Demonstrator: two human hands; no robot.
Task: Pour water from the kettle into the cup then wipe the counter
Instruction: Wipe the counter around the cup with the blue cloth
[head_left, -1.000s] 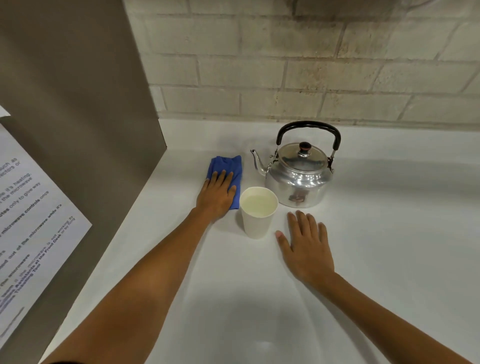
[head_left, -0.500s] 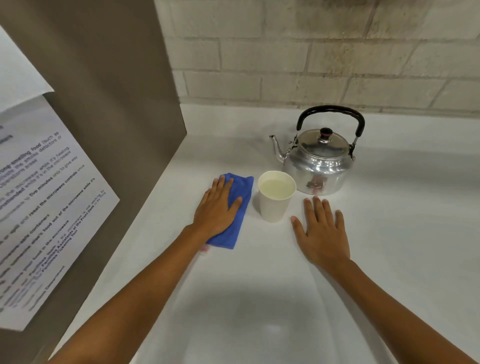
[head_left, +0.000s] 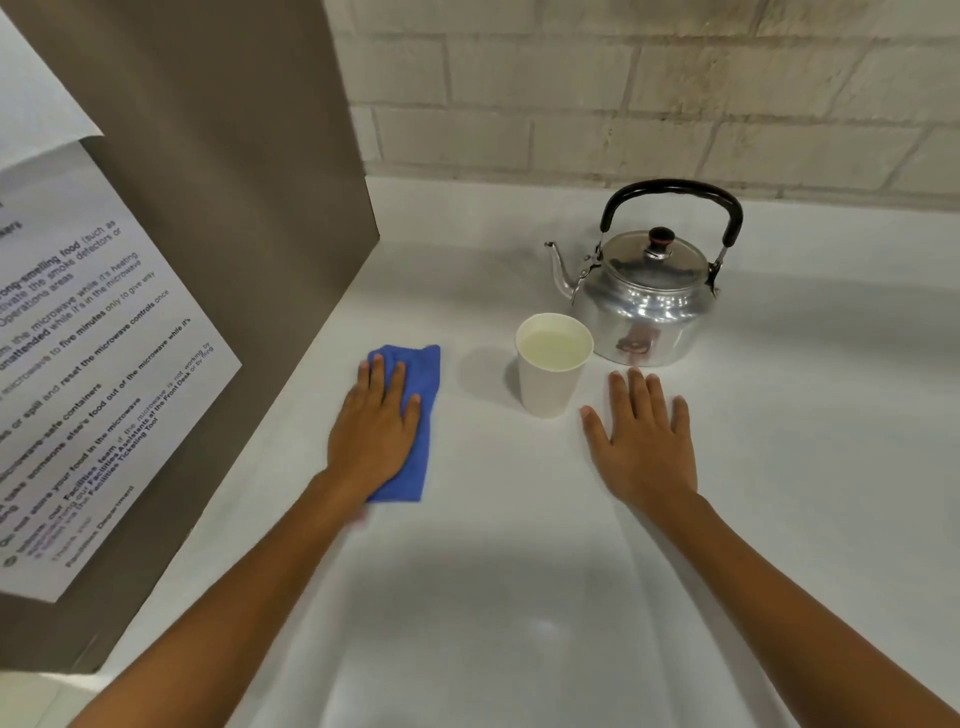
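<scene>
Left hand (head_left: 375, 431): flat, palm down, fingers extended and slightly spread, pressing on a folded blue cloth (head_left: 415, 415) at left of frame centre. Hand is not curled around the cloth; it lies on top. Cloth shows past the fingertips at the top, along the hand's right side, and under the heel of the palm at the bottom. Cloth lies flat on the white counter (head_left: 493, 597).

Right hand (head_left: 641, 452): open, palm down, fingers spread, resting flat on the bare counter at right of centre. Holds nothing. Fingertips point toward the top of the frame and stop just short of the kettle base; thumb points toward the cup, not touching it.

White paper cup (head_left: 552, 364): upright between the two hands, slightly above them in frame, nearer the right hand. Filled close to the rim with pale liquid. Well apart from the cloth.

Metal kettle (head_left: 644, 306): upright, just behind and right of the cup, very near it or touching; contact cannot be told. Spout points toward frame left. Black handle raised upright over the lid; dark knob on lid.

Both forearms bare, entering from the bottom edge.

Left side of frame: brown panel (head_left: 234, 208) standing on the counter, with a printed paper notice (head_left: 78, 389) about microwave use stuck to it. Top of frame: pale brick wall (head_left: 649, 93) behind the counter.
</scene>
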